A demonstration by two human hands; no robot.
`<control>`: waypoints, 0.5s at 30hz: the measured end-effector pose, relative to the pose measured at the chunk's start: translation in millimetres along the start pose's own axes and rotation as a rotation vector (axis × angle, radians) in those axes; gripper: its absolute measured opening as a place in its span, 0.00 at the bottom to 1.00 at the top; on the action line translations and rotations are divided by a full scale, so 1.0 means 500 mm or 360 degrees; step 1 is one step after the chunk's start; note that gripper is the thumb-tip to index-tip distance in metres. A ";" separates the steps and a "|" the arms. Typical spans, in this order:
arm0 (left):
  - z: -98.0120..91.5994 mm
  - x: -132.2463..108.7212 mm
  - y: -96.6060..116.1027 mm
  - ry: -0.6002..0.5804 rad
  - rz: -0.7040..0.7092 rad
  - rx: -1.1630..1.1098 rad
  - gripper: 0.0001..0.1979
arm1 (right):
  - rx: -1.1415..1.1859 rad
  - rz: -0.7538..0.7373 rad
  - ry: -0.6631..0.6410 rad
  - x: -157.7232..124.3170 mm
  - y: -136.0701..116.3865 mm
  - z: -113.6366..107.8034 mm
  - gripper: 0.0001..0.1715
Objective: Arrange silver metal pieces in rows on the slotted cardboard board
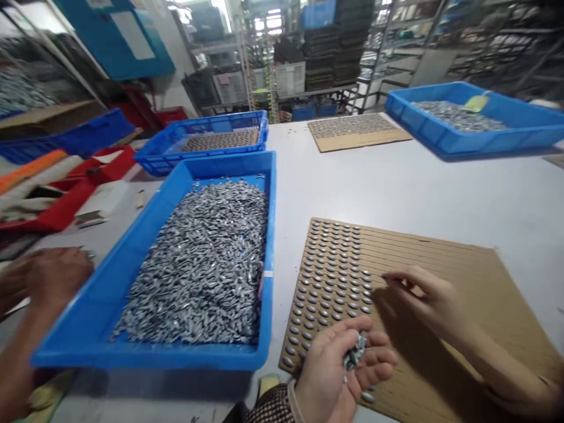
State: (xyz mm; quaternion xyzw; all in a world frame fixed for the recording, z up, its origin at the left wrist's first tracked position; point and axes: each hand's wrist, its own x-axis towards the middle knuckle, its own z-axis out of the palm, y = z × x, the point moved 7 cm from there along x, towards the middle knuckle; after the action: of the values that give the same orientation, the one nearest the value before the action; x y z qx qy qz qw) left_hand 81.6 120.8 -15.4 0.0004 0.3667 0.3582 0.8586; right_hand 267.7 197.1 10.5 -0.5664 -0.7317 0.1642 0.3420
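Observation:
My left hand [339,370] is cupped palm up at the bottom of the view, holding a small heap of grey metal pieces [355,351]. It sits over the near edge of a slotted cardboard board [440,264]. Several rows of oval metal pieces [335,270] lie in the board's slots on its left side. My right hand [427,302] hangs just above the board, its thumb and forefinger pinched close to the end of those rows. Whether those fingertips hold a piece is hidden. A blue plastic tray [264,235] heaped with loose metal pieces stands left of my hands.
A co-worker's hand [50,282] reaches near the tray's left corner. Farther along the white table stand a blue crate [220,132], a filled cardboard board [352,132] and another blue tray [467,126]. Red trays and shelves of stacked crates lie beyond.

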 end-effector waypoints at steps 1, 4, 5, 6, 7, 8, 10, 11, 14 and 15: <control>0.001 0.002 -0.002 -0.0001 -0.0003 0.0044 0.12 | -0.0038 -0.0027 -0.0013 0.010 0.004 0.006 0.09; 0.002 0.006 0.003 0.0006 0.0031 0.0153 0.10 | -0.0145 -0.0139 -0.0029 0.033 0.013 0.028 0.08; 0.002 0.007 0.004 0.0012 0.0032 0.0186 0.10 | -0.0168 -0.0178 -0.0040 0.039 0.015 0.037 0.09; 0.001 0.008 0.005 0.0015 0.0033 0.0217 0.10 | -0.0180 -0.0216 -0.0057 0.044 0.017 0.045 0.09; 0.000 0.009 0.006 0.0010 0.0032 0.0249 0.10 | -0.0186 -0.0253 -0.0077 0.049 0.017 0.053 0.09; 0.000 0.010 0.006 -0.0001 0.0028 0.0281 0.11 | -0.0193 -0.0286 -0.0097 0.053 0.016 0.060 0.09; -0.003 0.013 0.005 -0.0018 0.0013 0.0329 0.14 | -0.0230 -0.0340 -0.0118 0.060 0.013 0.068 0.10; -0.005 0.014 0.004 -0.0019 0.0001 0.0344 0.15 | -0.0262 -0.0361 -0.0124 0.062 0.011 0.070 0.11; -0.014 0.016 0.003 0.0016 -0.0023 0.0359 0.17 | -0.0393 -0.0414 -0.0152 0.065 0.007 0.073 0.11; -0.017 0.016 0.005 0.0029 -0.0019 0.0361 0.17 | -0.0430 -0.0425 -0.0162 0.065 0.006 0.073 0.11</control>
State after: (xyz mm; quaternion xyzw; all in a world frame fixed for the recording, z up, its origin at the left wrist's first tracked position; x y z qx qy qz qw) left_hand 78.6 125.5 -25.8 0.0922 0.4126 0.3094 0.8518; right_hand 240.8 234.0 -7.4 -0.4961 -0.8320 0.0460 0.2441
